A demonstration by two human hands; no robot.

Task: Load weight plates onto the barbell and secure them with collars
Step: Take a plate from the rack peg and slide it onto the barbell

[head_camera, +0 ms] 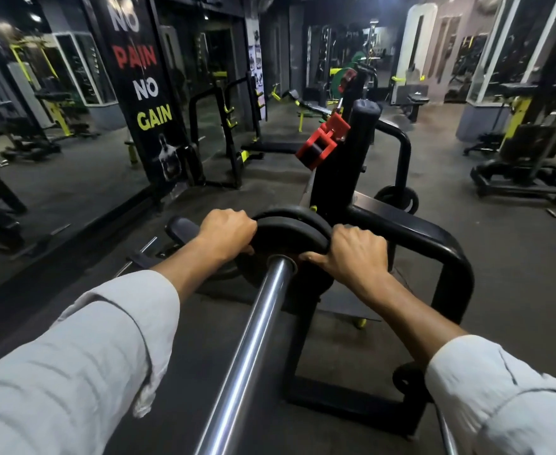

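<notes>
Two forearms in pale rolled sleeves [83, 349] reach forward over the chrome barbell sleeve [253, 349], which runs from the bottom edge up toward the centre of the view. At its far end, black weight plates [289, 229] sit threaded on the barbell, two rims visible side by side. The left hand [225, 229] is curled tight over the plates' upper left rim; the right hand [355, 249] grips the upper right rim, thumb hooked beneath near the bar. Just beyond stands a black steel rack frame [434, 238] on the dark rubber floor [516, 257]. A red collar [322, 141] hangs clamped beside the rack's padded upright [358, 139]. Farther left, a black banner [142, 87] reads "NO PAIN NO GAIN."
</notes>
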